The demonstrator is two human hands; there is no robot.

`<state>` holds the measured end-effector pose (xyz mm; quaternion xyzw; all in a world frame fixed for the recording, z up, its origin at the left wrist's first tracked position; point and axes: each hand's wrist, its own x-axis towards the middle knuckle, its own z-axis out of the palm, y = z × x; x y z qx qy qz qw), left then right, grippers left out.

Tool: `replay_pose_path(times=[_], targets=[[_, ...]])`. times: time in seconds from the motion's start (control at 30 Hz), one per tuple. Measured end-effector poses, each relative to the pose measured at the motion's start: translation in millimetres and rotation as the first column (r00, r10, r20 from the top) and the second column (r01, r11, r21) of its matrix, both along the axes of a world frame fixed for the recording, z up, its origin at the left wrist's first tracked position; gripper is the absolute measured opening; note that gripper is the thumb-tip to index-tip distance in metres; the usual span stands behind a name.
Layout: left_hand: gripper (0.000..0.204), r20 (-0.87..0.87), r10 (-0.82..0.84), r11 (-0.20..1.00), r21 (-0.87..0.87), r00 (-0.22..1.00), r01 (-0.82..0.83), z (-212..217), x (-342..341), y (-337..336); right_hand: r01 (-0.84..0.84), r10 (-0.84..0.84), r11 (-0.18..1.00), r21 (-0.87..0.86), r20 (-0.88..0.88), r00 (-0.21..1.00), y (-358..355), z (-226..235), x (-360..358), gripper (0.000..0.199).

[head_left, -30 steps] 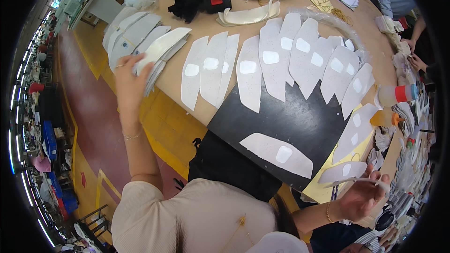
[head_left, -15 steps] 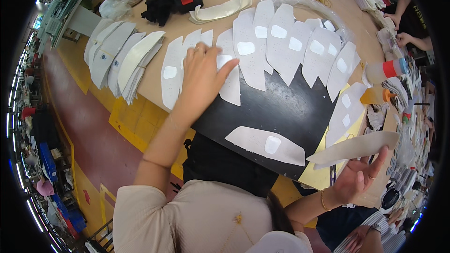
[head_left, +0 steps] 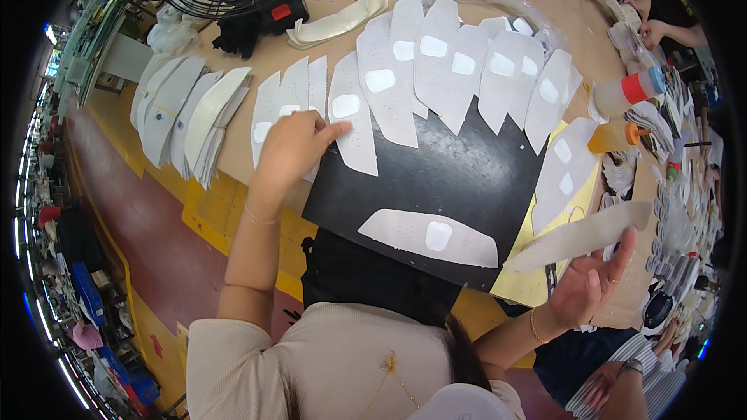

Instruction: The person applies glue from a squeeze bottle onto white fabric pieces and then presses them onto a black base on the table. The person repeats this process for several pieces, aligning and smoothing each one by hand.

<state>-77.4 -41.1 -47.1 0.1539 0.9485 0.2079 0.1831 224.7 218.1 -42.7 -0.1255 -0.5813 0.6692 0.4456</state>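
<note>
Left hand (head_left: 292,148) has gone from stack (head_left: 212,117) to row (head_left: 355,136), so work's there; half-curled, grip unclear. Right hand (head_left: 583,288) loosely holds panel (head_left: 576,239).

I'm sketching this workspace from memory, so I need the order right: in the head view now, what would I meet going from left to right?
Blue bin → piles of pale pieces → left hand → lone pale piece on the black board → right hand.
</note>
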Motion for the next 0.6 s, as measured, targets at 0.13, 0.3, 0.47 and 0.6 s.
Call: replay_pose_path(times=[0.13,0.3,0.47,0.6], targets=[[0.029,-0.141,0.125,0.961,0.263,0.982,-0.084,-25,20,-2,-0.009,0.010,0.999,0.039,-0.019,1.000,-5,1,-11,0.076],[0.015,-0.057,0.272,0.789,0.585,0.961,-0.188,3,12,-21,0.073,-0.076,0.996,0.059,0.065,0.995,-4,6,-7,0.069],[0.017,-0.055,0.142,0.754,0.653,0.988,-0.072,71,28,-10,0.175,-0.161,0.980,-0.099,0.141,0.977,-10,10,-13,0.064],[0.017,-0.009,-0.313,0.661,0.716,0.950,0.224,95,57,34,0.227,-0.217,0.971,-0.081,0.118,0.969,-10,13,-12,0.074]])
